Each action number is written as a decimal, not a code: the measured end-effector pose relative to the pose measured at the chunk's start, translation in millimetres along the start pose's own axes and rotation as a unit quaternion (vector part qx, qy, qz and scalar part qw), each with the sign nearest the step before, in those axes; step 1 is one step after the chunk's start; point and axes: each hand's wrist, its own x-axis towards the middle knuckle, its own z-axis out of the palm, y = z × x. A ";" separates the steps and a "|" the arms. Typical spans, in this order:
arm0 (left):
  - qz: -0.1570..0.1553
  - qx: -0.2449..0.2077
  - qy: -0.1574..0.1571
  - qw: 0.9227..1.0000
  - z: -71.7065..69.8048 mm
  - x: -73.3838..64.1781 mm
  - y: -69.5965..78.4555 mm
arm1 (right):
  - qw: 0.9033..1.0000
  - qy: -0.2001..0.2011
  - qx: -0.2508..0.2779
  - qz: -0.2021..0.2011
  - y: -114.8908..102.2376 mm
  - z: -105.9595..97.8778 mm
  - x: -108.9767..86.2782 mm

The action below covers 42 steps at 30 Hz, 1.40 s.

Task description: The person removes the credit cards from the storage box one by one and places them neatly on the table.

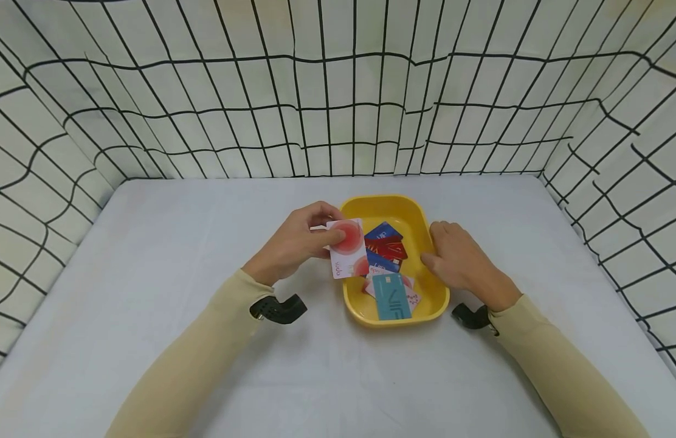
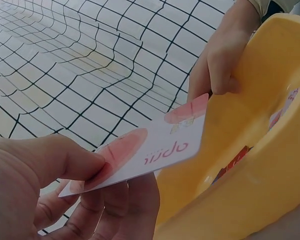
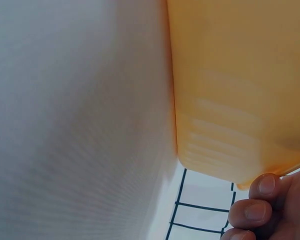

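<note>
My left hand (image 1: 300, 243) pinches a white card with pink-red circles (image 1: 343, 261) between thumb and fingers, over the left rim of a yellow plastic tray (image 1: 411, 213). In the left wrist view, a small chip and pink lettering show on this card (image 2: 162, 147). My right hand (image 1: 462, 258) grips the tray's right rim, thumb inside and fingers outside. In the tray lie a dark blue card (image 1: 385, 230), a red card (image 1: 387, 248), another blue card (image 1: 383, 263) and a teal card marked VIP (image 1: 391, 298), which overlaps pink-and-white cards (image 1: 412, 297).
The tray stands on a white-covered table (image 1: 179, 274). Behind it and at both sides rises a white backdrop with a black grid of lines (image 1: 327, 109). Dark straps with small devices (image 1: 280, 309) sit at both wrists.
</note>
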 end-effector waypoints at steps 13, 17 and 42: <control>-0.010 -0.053 0.048 0.997 -30.2 -1.3 -14.6 | 1.000 -0.002 0.002 0.007 1.3 0.6 0.1; -0.016 -0.069 0.063 0.996 -38.7 -1.2 -19.1 | 1.000 -0.001 0.003 0.007 0.4 0.2 0.5; -0.025 -0.107 0.049 0.993 -57.8 12.8 -42.4 | 1.000 0.001 -0.002 0.011 1.3 1.7 0.7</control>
